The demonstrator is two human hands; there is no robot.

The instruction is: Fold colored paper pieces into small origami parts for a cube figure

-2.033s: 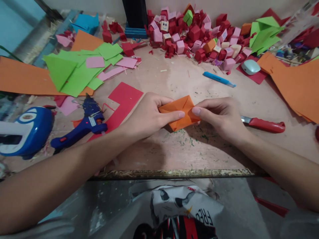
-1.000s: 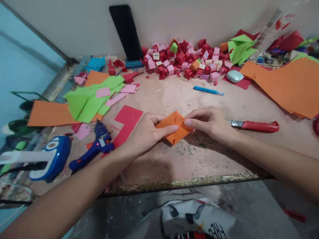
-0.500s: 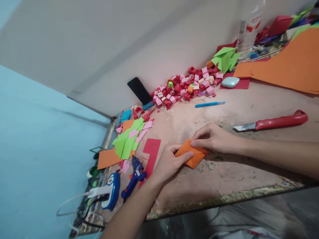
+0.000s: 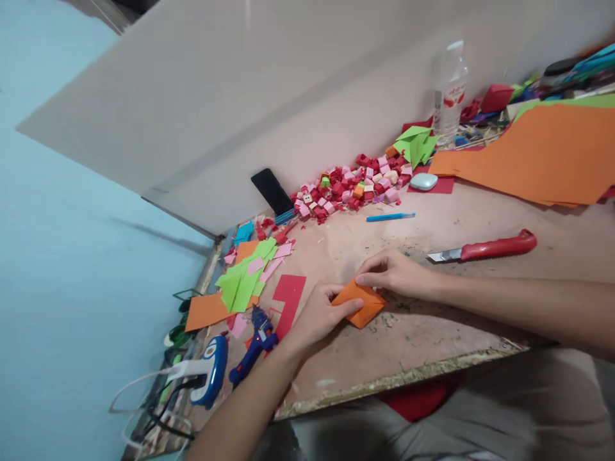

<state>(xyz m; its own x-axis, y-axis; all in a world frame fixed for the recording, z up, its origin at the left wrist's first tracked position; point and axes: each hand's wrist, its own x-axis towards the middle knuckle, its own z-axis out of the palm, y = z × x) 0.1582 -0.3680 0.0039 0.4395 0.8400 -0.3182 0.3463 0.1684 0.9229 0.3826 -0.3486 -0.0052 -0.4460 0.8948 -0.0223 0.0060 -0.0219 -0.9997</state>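
Observation:
A folded orange paper [image 4: 364, 312] is between my two hands, low over the table [image 4: 336, 365] near its front edge. My left hand [image 4: 323, 315] pinches its left side, thumb on top and fingers partly hidden beneath. At the paper's upper corner, my right hand [image 4: 391, 274] has thumb and index finger closed on the edge. Behind my right hand lies a cutter with a red handle [image 4: 497, 246], its blade pointing left. A blue pen [image 4: 391, 218] rests farther back.
Small pink and red paper pieces [image 4: 341, 189] are heaped along the wall beside a black phone [image 4: 271, 191]. A blue glue gun [image 4: 254, 349] and paper scraps [image 4: 245, 278] lie left. Orange sheets [image 4: 538, 157] and a bottle [image 4: 450, 96] stand back right.
The camera view has shifted, so the table's things appear farther left and the lap shows more. Both hands keep their grip on the orange paper, with little change in their pose.

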